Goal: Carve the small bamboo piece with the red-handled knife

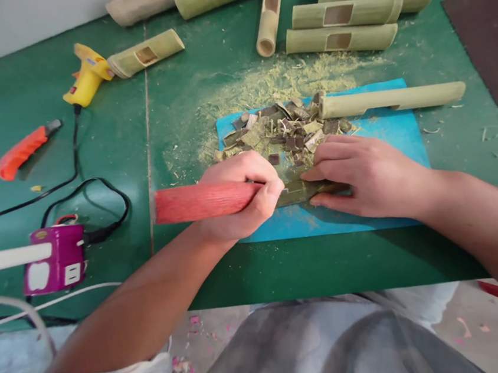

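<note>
In the head view my left hand (249, 189) is closed around a tool with a thick red wooden handle (201, 202); its working end is hidden by the fingers. My right hand (358, 169) pinches a dark olive piece of bamboo (293, 193) with fingertips and thumb, pressing it on a blue mat (394, 213). The tool's hidden end lies by this piece's left part. Just beyond both hands is a pile of dark bamboo chips and shavings (292, 131). A long pale bamboo tube (400, 98) with notches lies across the mat's far right.
A yellow hot glue gun (86, 79), an orange-handled utility knife (25, 152) and a purple power adapter (54, 257) with cords lie left on the green table (105, 136). Several cut bamboo tubes (342, 39) line the back. A dark brown sheet (489, 36) covers the right side.
</note>
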The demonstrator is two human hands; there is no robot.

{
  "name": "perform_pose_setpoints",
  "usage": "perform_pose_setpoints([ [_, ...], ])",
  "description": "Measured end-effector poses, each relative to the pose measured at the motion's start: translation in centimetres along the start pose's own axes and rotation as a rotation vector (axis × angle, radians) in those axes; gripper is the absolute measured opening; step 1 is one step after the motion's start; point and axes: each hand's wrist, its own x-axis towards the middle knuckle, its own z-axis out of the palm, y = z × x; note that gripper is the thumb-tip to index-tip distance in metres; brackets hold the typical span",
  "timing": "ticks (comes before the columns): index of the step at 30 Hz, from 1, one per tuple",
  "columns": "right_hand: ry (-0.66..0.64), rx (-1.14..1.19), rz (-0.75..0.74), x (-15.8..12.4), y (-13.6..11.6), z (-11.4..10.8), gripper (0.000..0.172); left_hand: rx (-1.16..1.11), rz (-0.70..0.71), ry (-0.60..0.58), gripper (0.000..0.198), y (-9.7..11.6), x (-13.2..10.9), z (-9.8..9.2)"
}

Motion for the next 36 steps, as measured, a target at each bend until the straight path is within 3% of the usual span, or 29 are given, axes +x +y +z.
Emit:
perform_pose_setpoints([
  [13,0.016,-0.031,-0.02,0.0,0.0,0.0,0.02,-0.022,0.071,-0.019,0.019,-0.3,-0.2,-0.4],
  [19,0.0,-0.02,-0.013,0.0,0.1,-0.1,0.021,-0.073,0.081,0.115,0.027,-0.9,-0.2,0.0],
  [26,-0.016,0.0,0.01,-0.1,0.1,-0.3,0.021,-0.116,0.066,0.057,0.027,-0.9,-0.1,0.1],
  [36,-0.048,0.008,0.038,0.0,-0.1,-0.3,0.022,0.012,0.04,0.028,0.034,-0.4,-0.1,-0.3],
])
